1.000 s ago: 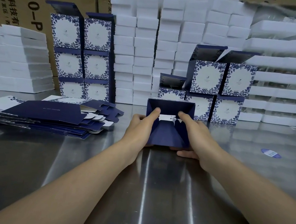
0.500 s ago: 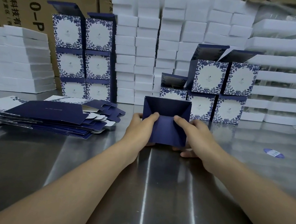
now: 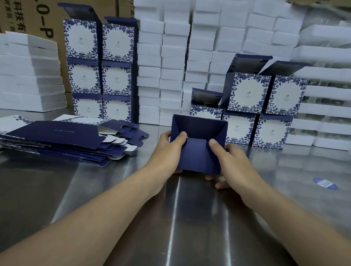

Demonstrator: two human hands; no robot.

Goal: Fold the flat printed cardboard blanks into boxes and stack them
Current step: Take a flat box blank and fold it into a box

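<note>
Item: dark blue box (image 3: pixel 199 148), half folded, held at the middle of the steel table (image 3: pixel 98 200), its near lower edge just above the tabletop. Left hand (image 3: pixel 168 151) grips the box's left side, thumb pressed on the folded flap near the top fold; right hand (image 3: pixel 230 162) grips the right side likewise, thumb on the flap, fingers curled under the near bottom edge. Flat blanks (image 3: pixel 61 140), a fanned pile, lie near left of the box, their right edges just beside the left hand, apart from it. Finished boxes (image 3: pixel 263 111), blue-and-white print, stand in two tiers just behind the held box, top lids raised; a taller stack (image 3: pixel 99 68), three tiers, stands far left. White foam blocks (image 3: pixel 178 57) fill the far edge. A blue oval sticker (image 3: pixel 325 183) lies on the table at right. Open tabletop runs between the forearms and toward the near edge.
</note>
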